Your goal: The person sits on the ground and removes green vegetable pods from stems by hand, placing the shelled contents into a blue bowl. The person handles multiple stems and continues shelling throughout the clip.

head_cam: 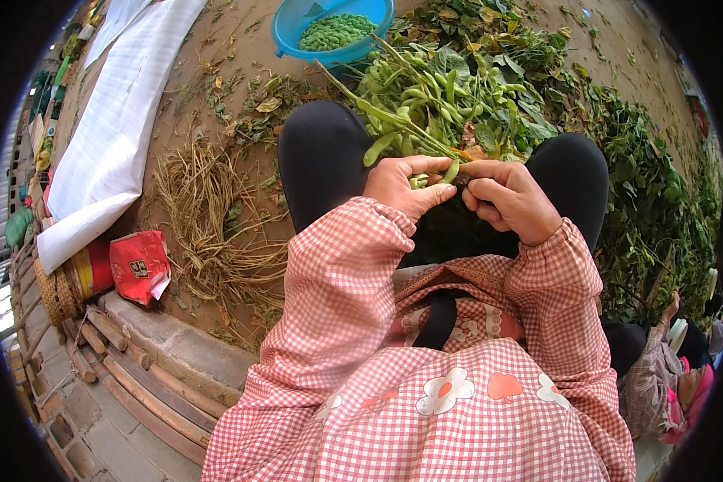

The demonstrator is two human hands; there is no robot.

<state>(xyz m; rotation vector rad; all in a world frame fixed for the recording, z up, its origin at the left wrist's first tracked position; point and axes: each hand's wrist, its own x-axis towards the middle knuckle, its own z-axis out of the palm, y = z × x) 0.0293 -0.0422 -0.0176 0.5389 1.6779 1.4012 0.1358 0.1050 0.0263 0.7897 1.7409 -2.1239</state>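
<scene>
My left hand (413, 184) holds green bean pods (420, 180) between thumb and fingers. Against it, my right hand (506, 196) has its fingers bent together at the pod and stem; whether it grips one of them is hard to tell. A bundle of bean plants (452, 96) with many plump green pods lies just beyond both hands, its cut stems pointing to the upper left. Behind it stands a blue plastic basin (283, 36) holding shelled green beans (337, 32).
Bare stalks (211, 223) lie heaped on the ground at left, near a red bag (138, 265), a white sheet (108, 132) and wooden poles (156, 403). Leafy bean plants (644, 187) are piled at right. Another person (654, 373) sits at the lower right.
</scene>
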